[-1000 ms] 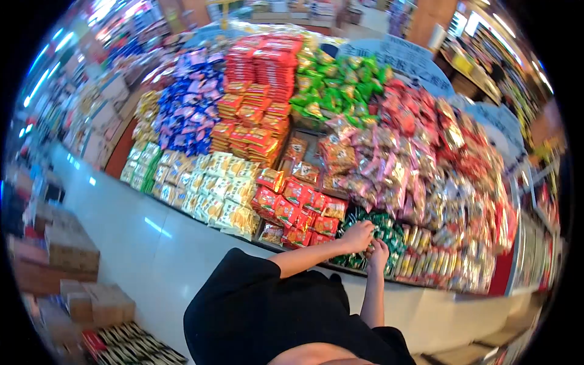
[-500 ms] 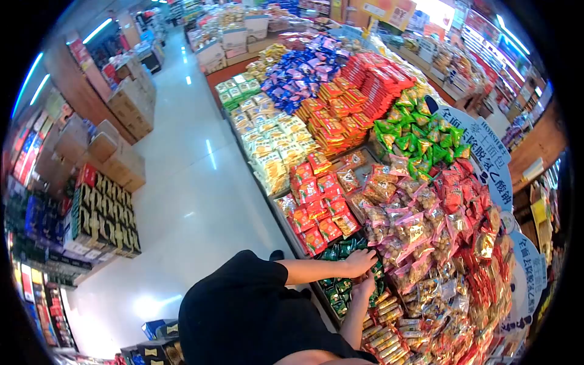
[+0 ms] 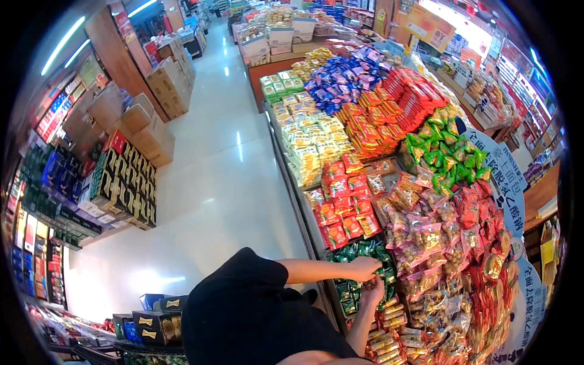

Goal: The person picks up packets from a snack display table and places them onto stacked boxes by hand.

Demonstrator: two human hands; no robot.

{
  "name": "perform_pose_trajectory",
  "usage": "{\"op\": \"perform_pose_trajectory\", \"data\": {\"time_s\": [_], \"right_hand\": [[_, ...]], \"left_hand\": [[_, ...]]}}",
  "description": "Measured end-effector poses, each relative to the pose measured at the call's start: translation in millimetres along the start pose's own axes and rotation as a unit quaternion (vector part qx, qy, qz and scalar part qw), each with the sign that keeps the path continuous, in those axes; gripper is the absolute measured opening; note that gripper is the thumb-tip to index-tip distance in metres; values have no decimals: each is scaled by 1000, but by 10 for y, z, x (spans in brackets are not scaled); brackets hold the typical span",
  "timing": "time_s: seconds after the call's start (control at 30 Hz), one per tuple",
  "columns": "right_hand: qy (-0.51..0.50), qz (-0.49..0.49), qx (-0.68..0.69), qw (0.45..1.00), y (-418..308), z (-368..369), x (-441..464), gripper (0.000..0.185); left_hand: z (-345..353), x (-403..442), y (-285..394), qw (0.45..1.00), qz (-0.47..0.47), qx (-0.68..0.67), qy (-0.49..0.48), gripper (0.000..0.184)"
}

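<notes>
My left hand (image 3: 364, 269) is above a bin of small dark green shiny packets (image 3: 348, 291), its fingers curled together. Just below it is my right hand (image 3: 372, 293), palm up, with bent fingers that meet those of my left hand. Whatever lies between the fingers is too small and covered to make out. Red snack packets (image 3: 344, 210) are stacked in the section beyond the green ones. On the near side are gold-wrapped sticks (image 3: 389, 319), beside my right wrist.
Clear bags with pink edges (image 3: 426, 240) heap up on the right, and bright green packets (image 3: 447, 152) sit beyond them. Blue signs (image 3: 496, 164) border the far right of the display. Left of it runs a shiny aisle floor (image 3: 234, 194) with cardboard boxes (image 3: 149, 131) and stacked black cartons (image 3: 125, 182).
The view has shifted, so the display appears farther right. My left hand's fingers, outstretched over the green packets before, are now curled and drawn together with my right hand's.
</notes>
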State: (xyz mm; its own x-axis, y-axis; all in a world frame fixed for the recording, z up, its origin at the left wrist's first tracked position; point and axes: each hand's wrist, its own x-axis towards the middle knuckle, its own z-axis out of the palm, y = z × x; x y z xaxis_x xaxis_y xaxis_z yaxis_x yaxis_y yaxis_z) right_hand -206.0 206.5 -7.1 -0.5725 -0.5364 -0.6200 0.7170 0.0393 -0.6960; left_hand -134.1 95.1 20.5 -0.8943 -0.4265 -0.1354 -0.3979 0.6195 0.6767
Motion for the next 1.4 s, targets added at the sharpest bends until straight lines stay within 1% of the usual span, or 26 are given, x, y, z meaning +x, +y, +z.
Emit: {"op": "perform_pose_trajectory", "data": {"time_s": [0.03, 0.07, 0.13, 0.17, 0.2, 0.23, 0.27, 0.33, 0.37, 0.47, 0.5, 0.6, 0.63, 0.73, 0.77, 0.83, 0.9, 1.0, 1.03, 1.13, 1.17, 1.27, 1.3, 1.4], "right_hand": [[-38, -7, -30, 999, 77, 4, -21, 13], [-76, -15, -61, 995, 141, 19, -25, 13], [-126, -9, -117, 985, 238, 299, -242, 16], [-154, -24, -163, 974, 414, 368, -179, 18], [-181, -38, -209, 960, 589, 453, -143, 19], [-224, -8, -252, 941, 554, 689, -401, 21], [-264, -5, -273, 925, 698, 816, -437, 21], [-315, -25, -315, 895, 982, 1213, -682, 20], [-346, -27, -326, 879, 1130, 1397, -819, 19], [-417, -39, -400, 815, 1515, 1949, -1199, 18], [-424, 0, -404, 810, 1644, 2127, -1310, 17], [-472, 35, -382, 794, 2261, 2540, -1384, 15], [-490, 52, -372, 787, 2396, 2718, -1503, 14], [-533, 83, -392, 745, 2847, 3230, -1775, 15], [-546, 94, -378, 741, 2963, 3382, -1884, 18], [-565, 114, -393, 716, 3230, 3667, -2037, 18], [-579, 122, -422, 687, 3430, 3920, -2171, 17], [-577, 201, -399, 684, 3646, 4279, -2473, 14], [-582, 201, -397, 681, 3779, 4372, -2489, 13], [-602, 218, -423, 641, 4086, 4736, -2536, 12], [-602, 248, -425, 628, 4163, 4890, -2554, 12], [-625, 271, -403, 611, 4649, 5342, -2523, 14], [-635, 283, -406, 593, 4854, 5499, -2461, 15], [-639, 313, -399, 578, 5473, 6062, -2501, 16]], "left_hand": [[-18, -166, -106, 998, 13, -17, 53, 32], [-47, -320, -221, 996, -16, -64, 65, 34], [-155, -693, -454, 981, -72, -157, 87, 38], [-204, -889, -597, 977, -75, -168, 107, 39], [-237, -1104, -742, 972, -79, -180, 127, 40], [-350, -1386, -811, 957, -113, -231, 132, 39], [-354, -1609, -962, 951, -107, -248, 149, 39], [-310, -2027, -1365, 939, -94, -278, 182, 39], [-308, -2257, -1524, 924, -91, -305, 213, 37], [-595, -3023, -1765, 895, -131, -352, 242, 34], [-697, -3254, -1843, 874, -125, -401, 246, 30], [-955, -3930, -2103, 868, -178, -381, 264, 24], [-1064, -4141, -2117, 846, -158, -412, 300, 23], [-1314, -4715, -2208, 768, -134, -512, 362, 24], [-1381, -4899, -2274, 773, -157, -486, 377, 24], [-1502, -5256, -2389, 779, -204, -434, 403, 26], [-1604, -5522, -2454, 760, -225, -438, 424, 24], [-1727, -5839, -2625, 740, -266, -423, 449, 25], [-1752, -5923, -2699, 735, -282, -414, 457, 26], [-1838, -6117, -2946, 704, -293, -421, 491, 32], [-1889, -6223, -3063, 748, -320, -329, 479, 31], [-2133, -6441, -3386, 690, -298, -398, 525, 32], [-2187, -6515, -3554, 667, -285, -428, 539, 33], [-2495, -6871, -4042, 592, -285, -511, 554, 38]]}}
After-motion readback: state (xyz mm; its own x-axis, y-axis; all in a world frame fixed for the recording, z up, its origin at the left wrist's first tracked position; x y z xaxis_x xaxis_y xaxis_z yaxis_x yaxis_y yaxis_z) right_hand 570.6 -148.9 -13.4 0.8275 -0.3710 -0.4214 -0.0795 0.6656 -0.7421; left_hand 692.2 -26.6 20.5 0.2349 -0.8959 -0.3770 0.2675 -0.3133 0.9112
